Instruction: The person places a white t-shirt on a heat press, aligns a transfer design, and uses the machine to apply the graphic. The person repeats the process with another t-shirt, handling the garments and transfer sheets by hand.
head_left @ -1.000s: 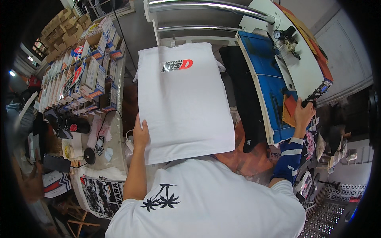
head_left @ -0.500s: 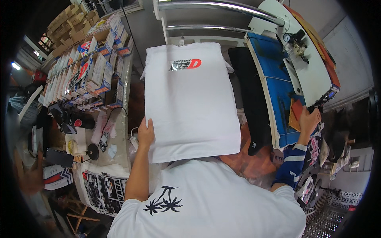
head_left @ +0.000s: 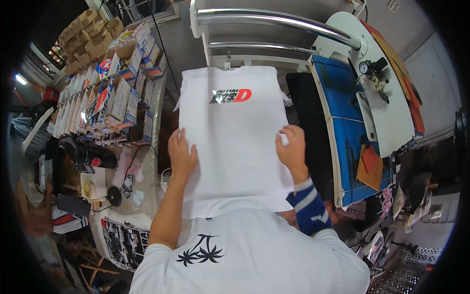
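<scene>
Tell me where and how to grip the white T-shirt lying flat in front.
Grip the T-shirt by both side edges, probably best with one hand from each side: it lies flat, collar pointing away, and the left hand and right hand are at those edges.

This looks like a small garment-printing workshop. A white T-shirt point(head_left: 235, 157) with a red and black graphic point(head_left: 243, 95) lies flat at the centre of the frame, below the thick chrome bars point(head_left: 279, 18) of a press-like machine point(head_left: 194, 22) along the top. At upper right, a white panel point(head_left: 393, 117) carries a pressure gauge point(head_left: 364, 67), beside a blue-covered board point(head_left: 338, 93). Boxes point(head_left: 122, 100) are packed in rows at upper left, with brown cartons point(head_left: 90, 32) heaped behind them. Toward lower left, a cluttered work table point(head_left: 148, 169) holds cut scraps point(head_left: 138, 197) and a large printed sheet point(head_left: 121, 242)
</scene>
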A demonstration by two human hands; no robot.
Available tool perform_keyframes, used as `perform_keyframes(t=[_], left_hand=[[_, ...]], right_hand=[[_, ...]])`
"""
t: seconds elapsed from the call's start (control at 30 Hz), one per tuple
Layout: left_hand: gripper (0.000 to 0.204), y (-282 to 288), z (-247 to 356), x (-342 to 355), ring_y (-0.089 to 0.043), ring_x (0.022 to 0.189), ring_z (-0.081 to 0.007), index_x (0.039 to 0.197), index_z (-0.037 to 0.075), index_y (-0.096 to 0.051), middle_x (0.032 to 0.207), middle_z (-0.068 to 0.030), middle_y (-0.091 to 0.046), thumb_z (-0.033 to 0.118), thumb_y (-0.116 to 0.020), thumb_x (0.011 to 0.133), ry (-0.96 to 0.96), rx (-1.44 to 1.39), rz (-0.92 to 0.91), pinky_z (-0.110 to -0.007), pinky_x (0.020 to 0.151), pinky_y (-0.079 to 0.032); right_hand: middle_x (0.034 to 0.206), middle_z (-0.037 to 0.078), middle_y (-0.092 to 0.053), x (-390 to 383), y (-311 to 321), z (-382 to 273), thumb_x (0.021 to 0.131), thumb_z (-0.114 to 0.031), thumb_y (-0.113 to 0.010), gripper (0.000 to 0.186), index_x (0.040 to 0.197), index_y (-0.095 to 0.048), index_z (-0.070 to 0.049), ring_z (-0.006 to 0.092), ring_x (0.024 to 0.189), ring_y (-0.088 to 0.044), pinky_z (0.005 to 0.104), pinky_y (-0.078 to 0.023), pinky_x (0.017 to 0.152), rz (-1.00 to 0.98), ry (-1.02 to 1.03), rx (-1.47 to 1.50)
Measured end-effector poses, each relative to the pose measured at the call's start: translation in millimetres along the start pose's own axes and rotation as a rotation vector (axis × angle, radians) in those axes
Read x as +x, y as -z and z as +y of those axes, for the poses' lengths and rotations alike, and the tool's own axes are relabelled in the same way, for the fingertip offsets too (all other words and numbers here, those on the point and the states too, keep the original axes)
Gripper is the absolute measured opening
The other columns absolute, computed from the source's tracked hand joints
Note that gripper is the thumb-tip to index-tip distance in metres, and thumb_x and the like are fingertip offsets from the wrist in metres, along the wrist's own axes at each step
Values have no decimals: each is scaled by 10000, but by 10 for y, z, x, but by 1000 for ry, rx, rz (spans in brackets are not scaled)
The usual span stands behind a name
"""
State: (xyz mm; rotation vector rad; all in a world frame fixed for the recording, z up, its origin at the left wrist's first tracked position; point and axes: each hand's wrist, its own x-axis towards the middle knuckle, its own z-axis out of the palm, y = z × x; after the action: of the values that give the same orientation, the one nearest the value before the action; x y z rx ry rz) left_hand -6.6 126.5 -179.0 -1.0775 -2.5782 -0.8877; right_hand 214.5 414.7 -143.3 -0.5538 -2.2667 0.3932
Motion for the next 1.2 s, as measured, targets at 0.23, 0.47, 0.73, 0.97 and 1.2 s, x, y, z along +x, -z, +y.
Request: perform_keyframes(t=[0.23,0.47,0.73,0.97,1.2], left_hand=[[498,-723,43,1139,-493,1298,-424,1366,1,-548,1382,-219,-514,32,-664,883,-207,-95,-60,-587,1166,-345],[372,-879,66,1118,-549,1236,-410,1274,16,-638,1345,-209,-540,55,-667,905,-176,-109,2,-648,1129,-385],[292,-876,127,1162,-544,1245,-378,1169,11,-721,1331,-200,-541,112,-694,897,-185,-24,-22,-635,1134,-390],[292,-883,147,1178,-546,1233,-397,1178,8,-724,1335,-208,-550,115,-680,910,-170,-27,-14,-611,1155,-368],[289,-869,162,1172,-555,1217,-407,1176,11,-730,1341,-201,-550,117,-683,911,-155,-26,-4,-599,1157,-369]], right_hand=[[1331,203,-589,632,-1034,67,878,-186,-729,352,1173,-664,-5,409,1284,-509,512,-409,1088,-224,119,-6],[1413,211,-545,717,-1273,55,915,-261,-705,474,1304,-616,-6,427,1363,-447,541,-320,1182,-274,99,8],[1446,162,-543,708,-1318,80,979,-382,-613,524,1351,-606,-13,385,1406,-423,540,-240,1232,-388,82,-125],[1466,160,-531,742,-1301,59,995,-396,-585,533,1370,-590,-17,369,1429,-407,530,-224,1242,-410,55,-138],[1457,156,-549,733,-1320,49,974,-350,-631,510,1363,-598,-21,366,1420,-418,518,-248,1234,-388,62,-155]])
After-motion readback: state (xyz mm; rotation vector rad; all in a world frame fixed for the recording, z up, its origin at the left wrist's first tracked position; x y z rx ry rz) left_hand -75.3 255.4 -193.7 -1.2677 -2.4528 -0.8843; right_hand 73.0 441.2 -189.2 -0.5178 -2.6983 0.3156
